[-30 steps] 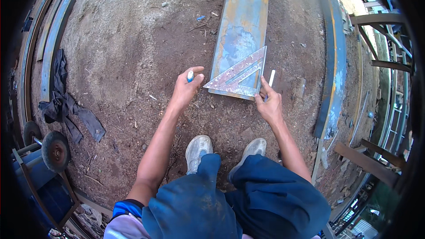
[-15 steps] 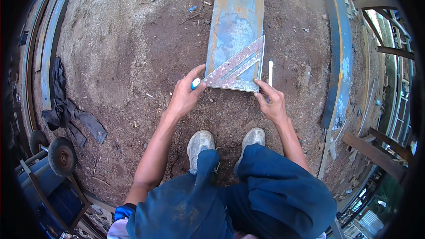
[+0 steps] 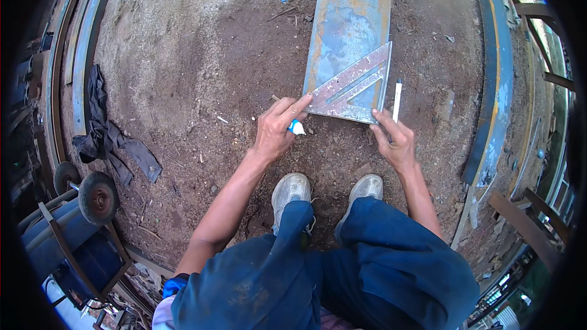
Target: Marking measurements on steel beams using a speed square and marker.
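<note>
Left hand pins the triangular metal square at its corner, fingers curled round a blue-white marker. Right hand presses the lower edge with spread, empty fingers, steadying it across the rusty steel plate, centre frame.

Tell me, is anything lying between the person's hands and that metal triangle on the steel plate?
Nothing visible does. The left hand already touches the near left corner of the triangular square, and the right hand touches its near edge. The square lies flat on the steel plate. A white marker lies just beside it.
</note>
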The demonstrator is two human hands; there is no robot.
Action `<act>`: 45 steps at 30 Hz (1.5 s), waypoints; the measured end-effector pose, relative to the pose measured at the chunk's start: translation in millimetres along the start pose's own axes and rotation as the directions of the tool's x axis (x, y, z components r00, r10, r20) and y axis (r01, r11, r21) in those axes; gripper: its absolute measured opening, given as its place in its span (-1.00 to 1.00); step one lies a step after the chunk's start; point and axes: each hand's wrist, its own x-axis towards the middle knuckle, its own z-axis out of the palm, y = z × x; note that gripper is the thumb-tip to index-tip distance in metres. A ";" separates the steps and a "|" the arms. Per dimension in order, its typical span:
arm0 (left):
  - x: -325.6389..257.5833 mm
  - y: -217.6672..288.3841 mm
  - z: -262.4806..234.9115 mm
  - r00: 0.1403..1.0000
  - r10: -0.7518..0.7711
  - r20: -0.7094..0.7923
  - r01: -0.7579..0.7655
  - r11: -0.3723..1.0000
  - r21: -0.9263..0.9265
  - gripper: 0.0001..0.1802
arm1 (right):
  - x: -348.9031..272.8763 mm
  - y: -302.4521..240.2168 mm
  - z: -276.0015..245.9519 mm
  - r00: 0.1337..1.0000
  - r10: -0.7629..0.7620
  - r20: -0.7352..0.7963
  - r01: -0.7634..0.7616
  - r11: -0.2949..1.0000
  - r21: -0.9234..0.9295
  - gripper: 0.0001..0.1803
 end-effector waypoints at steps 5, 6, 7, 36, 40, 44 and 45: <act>-1.5 -11.2 6.8 0.994 0.102 -0.050 -0.101 0.995 0.027 -0.39 | -4.3 4.7 3.2 0.999 -0.022 -0.041 0.021 1.000 -0.021 -0.55; -1.8 -12.2 7.6 0.993 0.104 -0.052 -0.103 0.994 0.023 -0.38 | -4.3 5.2 3.2 0.999 -0.029 -0.042 0.028 0.999 -0.026 -0.56; -2.1 -13.1 8.5 0.993 0.106 -0.055 -0.105 0.994 0.019 -0.37 | -4.5 5.9 3.1 0.998 -0.036 -0.043 0.035 0.999 -0.032 -0.56; 6.0 -8.1 -3.1 0.997 0.072 0.011 -0.072 0.997 -0.011 -0.46 | 0.1 0.2 -3.9 0.999 -0.040 0.013 0.041 0.998 -0.040 -0.53; 6.4 -6.0 -5.4 0.998 0.058 0.023 -0.058 0.998 -0.017 -0.47 | 2.0 -0.3 -4.8 0.999 -0.023 0.038 0.024 0.999 -0.024 -0.55; 7.3 -4.3 -4.2 0.998 0.063 0.014 -0.063 0.998 -0.020 -0.48 | 5.5 -7.7 -10.4 0.998 0.010 0.060 -0.008 0.999 -0.035 -0.56; 6.1 -5.2 -3.2 0.999 0.037 0.024 -0.036 0.998 -0.051 -0.49 | 6.2 -8.0 -12.2 0.998 0.003 0.057 -0.001 1.000 -0.027 -0.57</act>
